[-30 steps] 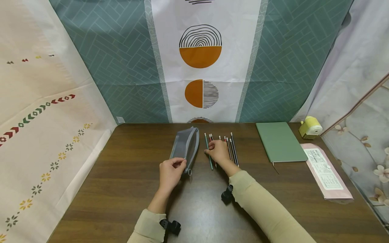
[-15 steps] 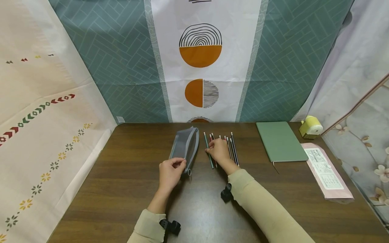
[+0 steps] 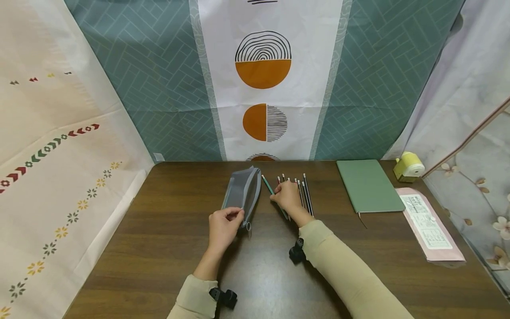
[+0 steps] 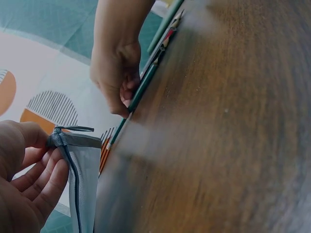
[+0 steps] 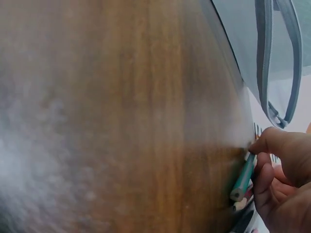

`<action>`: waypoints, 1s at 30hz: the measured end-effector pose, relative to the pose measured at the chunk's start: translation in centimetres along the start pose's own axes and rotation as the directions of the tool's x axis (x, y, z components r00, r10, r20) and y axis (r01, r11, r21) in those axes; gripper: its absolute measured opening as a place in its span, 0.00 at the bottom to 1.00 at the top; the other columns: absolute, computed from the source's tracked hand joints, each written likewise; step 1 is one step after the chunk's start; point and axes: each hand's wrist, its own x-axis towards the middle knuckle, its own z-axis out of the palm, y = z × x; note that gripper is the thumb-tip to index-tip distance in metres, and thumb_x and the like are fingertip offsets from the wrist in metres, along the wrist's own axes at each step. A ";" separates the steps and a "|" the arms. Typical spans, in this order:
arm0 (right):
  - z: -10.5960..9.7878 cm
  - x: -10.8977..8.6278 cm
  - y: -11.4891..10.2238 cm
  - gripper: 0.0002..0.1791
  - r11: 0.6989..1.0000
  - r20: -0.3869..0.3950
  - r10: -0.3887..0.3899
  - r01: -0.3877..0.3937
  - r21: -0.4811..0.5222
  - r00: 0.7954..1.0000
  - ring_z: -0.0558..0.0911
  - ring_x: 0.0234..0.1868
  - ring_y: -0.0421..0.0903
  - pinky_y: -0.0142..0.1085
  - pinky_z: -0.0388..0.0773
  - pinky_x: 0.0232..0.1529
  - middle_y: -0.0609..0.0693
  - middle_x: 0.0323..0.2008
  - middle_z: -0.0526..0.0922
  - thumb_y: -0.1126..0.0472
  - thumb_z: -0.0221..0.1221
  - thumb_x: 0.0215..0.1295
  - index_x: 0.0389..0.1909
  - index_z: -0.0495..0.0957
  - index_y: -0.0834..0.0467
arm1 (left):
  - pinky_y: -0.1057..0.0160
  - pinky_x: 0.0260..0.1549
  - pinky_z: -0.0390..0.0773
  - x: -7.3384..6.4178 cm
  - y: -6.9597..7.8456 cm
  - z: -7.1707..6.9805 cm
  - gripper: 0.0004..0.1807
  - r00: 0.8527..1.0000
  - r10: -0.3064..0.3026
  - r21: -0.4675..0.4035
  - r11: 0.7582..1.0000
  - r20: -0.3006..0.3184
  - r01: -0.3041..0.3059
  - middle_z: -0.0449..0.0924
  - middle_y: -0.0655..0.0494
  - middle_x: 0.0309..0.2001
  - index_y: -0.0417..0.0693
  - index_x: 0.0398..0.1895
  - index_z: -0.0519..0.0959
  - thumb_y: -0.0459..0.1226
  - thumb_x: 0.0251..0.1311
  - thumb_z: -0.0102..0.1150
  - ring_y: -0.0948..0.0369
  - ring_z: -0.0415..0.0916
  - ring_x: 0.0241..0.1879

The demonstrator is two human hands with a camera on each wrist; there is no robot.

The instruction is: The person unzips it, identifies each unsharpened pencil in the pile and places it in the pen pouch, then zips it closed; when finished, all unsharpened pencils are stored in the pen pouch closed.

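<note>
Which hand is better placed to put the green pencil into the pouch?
Probably the right hand: it pinches the green pencil, while the left hand holds the open pouch by its near end.

Premises: a desk corner of domestic or study character; whether it stands in a home or an office cannot be confirmed. A wood-grain bench meets a teal patterned cloth at its far edge, the cloth bearing a white central panel printed with orange and black circles. A cream cloth with flower and arrow motifs closes the left side; a pale floral cloth, the right. Stationery noted: green notebook, labelled pink packet, yellow sharpener-like device, grey zip pouch, pencils.
</note>
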 end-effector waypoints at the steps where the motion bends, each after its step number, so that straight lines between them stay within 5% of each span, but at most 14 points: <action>1: -0.1 0.0 0.1 0.05 1.000 0.008 -0.003 0.003 0.005 1.000 0.87 0.35 0.52 0.46 0.82 0.45 0.52 0.27 0.88 0.64 0.74 0.50 0.27 0.88 0.61 | 0.70 0.21 0.75 0.0 0.0 0.0 0.04 1.000 -0.003 0.000 1.000 0.000 0.003 0.85 0.54 0.23 0.38 0.29 0.89 0.32 0.57 0.71 0.65 0.77 0.20; 4: -0.3 0.1 0.2 0.06 0.999 0.024 -0.017 0.016 0.028 1.000 0.87 0.35 0.53 0.48 0.77 0.55 0.53 0.27 0.89 0.64 0.72 0.52 0.29 0.88 0.62 | 0.69 0.21 0.75 0.0 0.0 0.0 0.04 1.000 -0.002 0.001 1.000 -0.001 0.002 0.85 0.54 0.23 0.38 0.29 0.89 0.32 0.57 0.71 0.65 0.77 0.20; 8: -0.9 0.2 0.1 0.08 0.994 0.049 -0.006 0.000 0.107 0.999 0.86 0.37 0.52 0.48 0.76 0.56 0.54 0.31 0.89 0.61 0.69 0.57 0.33 0.88 0.64 | 0.69 0.22 0.76 0.1 0.1 0.0 0.04 1.000 -0.014 -0.003 1.000 0.005 0.014 0.85 0.54 0.23 0.38 0.29 0.89 0.32 0.57 0.71 0.65 0.77 0.20; 14: -2.0 0.1 -0.3 0.12 0.961 0.135 0.053 -0.087 0.261 0.989 0.84 0.26 0.48 0.39 0.82 0.34 0.54 0.29 0.87 0.60 0.63 0.62 0.39 0.87 0.64 | 0.68 0.22 0.76 0.3 0.2 -0.1 0.03 1.000 -0.007 0.000 1.000 -0.002 0.007 0.85 0.54 0.22 0.39 0.29 0.89 0.31 0.56 0.71 0.64 0.77 0.20; 18: -2.6 -0.2 -0.6 0.13 0.903 0.227 0.090 -0.176 0.392 0.970 0.81 0.22 0.44 0.35 0.80 0.26 0.52 0.25 0.84 0.62 0.60 0.64 0.42 0.86 0.66 | 0.68 0.21 0.76 0.3 0.3 -0.1 0.02 1.000 -0.002 -0.003 1.000 -0.007 0.002 0.85 0.55 0.22 0.40 0.28 0.89 0.31 0.55 0.71 0.64 0.77 0.20; 24: -3.4 -0.5 -1.1 0.16 0.796 0.322 0.093 -0.264 0.545 0.942 0.80 0.23 0.41 0.35 0.83 0.30 0.52 0.25 0.82 0.65 0.57 0.67 0.49 0.81 0.73 | 0.68 0.22 0.77 0.4 0.5 -0.1 0.02 1.000 0.004 -0.009 1.000 -0.015 -0.004 0.85 0.55 0.22 0.40 0.29 0.89 0.31 0.55 0.71 0.64 0.78 0.20; 30: -3.7 -0.7 -1.6 0.18 0.732 0.372 0.072 -0.303 0.610 0.925 0.80 0.22 0.40 0.31 0.81 0.27 0.52 0.25 0.82 0.66 0.57 0.70 0.52 0.78 0.77 | 0.68 0.22 0.77 0.5 0.8 0.0 0.03 1.000 -0.003 -0.022 1.000 -0.016 0.002 0.85 0.54 0.22 0.39 0.29 0.89 0.31 0.55 0.71 0.64 0.78 0.20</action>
